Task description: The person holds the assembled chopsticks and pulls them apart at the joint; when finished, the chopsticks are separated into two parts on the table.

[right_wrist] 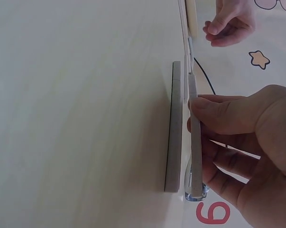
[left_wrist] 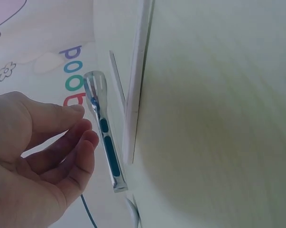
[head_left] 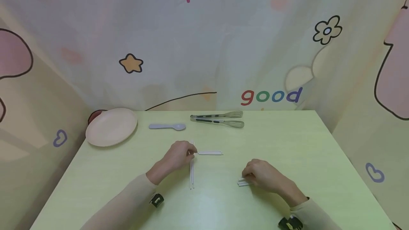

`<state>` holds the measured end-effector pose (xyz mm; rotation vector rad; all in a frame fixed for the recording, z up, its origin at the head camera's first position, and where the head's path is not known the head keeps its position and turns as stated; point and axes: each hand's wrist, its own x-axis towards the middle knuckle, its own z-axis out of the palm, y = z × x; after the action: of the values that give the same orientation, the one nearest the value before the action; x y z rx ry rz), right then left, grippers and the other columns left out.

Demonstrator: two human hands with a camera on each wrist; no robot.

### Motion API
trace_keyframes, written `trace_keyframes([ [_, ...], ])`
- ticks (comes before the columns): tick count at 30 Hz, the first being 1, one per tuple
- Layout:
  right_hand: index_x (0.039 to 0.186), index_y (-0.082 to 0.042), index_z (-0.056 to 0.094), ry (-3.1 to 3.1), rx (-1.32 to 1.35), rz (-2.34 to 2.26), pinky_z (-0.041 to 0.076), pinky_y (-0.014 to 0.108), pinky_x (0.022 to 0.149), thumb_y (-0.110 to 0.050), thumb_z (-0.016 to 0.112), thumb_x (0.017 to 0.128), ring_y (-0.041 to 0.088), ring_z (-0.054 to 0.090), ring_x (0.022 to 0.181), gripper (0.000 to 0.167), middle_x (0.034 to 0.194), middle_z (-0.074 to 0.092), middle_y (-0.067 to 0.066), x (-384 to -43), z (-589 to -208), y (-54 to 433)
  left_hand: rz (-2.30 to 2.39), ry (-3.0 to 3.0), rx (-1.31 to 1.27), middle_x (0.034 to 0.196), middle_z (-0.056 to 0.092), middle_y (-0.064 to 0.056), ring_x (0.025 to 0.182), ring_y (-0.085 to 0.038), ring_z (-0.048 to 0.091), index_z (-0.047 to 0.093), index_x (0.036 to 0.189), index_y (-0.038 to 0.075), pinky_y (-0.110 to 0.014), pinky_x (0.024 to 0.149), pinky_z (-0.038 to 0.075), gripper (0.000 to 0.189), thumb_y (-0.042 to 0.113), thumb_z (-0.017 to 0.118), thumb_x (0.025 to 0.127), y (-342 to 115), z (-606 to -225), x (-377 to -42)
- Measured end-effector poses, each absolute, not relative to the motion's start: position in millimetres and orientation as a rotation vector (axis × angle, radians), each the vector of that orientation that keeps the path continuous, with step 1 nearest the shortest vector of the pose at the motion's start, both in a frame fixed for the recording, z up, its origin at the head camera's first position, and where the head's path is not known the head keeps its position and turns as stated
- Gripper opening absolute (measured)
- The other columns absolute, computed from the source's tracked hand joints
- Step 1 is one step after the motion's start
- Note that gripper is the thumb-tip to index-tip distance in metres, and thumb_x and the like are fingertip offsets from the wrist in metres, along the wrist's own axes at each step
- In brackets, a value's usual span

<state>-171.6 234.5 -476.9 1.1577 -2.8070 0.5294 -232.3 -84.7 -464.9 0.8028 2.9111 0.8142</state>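
Right hand pinches one stick; second stick beside

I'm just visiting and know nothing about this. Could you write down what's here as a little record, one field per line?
Left hand: by the white sticks at the middle, no object seen between its fingers
Right hand: pinches a white stick
Beside right hand: another stick, on the table
Table middle: one line of sticks pointing away from the person, another crosswise
Table back: pale plate at left, then spoon, then tongs
Backdrop: printed cloth reading "good"
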Motion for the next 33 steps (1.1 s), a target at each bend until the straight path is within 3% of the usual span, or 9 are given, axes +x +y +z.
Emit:
trace_keyframes([
  [22, 0.082, -0.016, 0.075, -2.860, 1.176, 0.527, 0.050, 0.025, 0.068, -0.004, 0.073, 0.082, 0.003, 0.056, 0.076, 0.012, 0.080, 0.067, -0.010, -174.0, -481.2, 233.6, 0.867, 2.970, 0.658, 0.075, 0.070, -0.003, 0.064, -0.008, 0.059, 0.073, 0.089, 0.002, -0.021, 0.057, 0.046, 0.010, 0.006, 0.073, 0.080, -99.8, -483.1, -186.7],
  [33, 0.079, -0.017, 0.074, -2.832, 1.192, 0.525, 0.049, 0.024, 0.066, -0.002, 0.072, 0.081, 0.002, 0.055, 0.074, 0.015, 0.078, 0.066, -0.011, -174.2, -481.8, 233.5, 0.893, 2.889, 0.469, 0.065, 0.057, 0.004, 0.056, -0.008, 0.049, 0.067, 0.088, 0.003, -0.021, 0.052, 0.041, 0.014, 0.010, 0.076, 0.079, -91.8, -485.0, -176.6],
])
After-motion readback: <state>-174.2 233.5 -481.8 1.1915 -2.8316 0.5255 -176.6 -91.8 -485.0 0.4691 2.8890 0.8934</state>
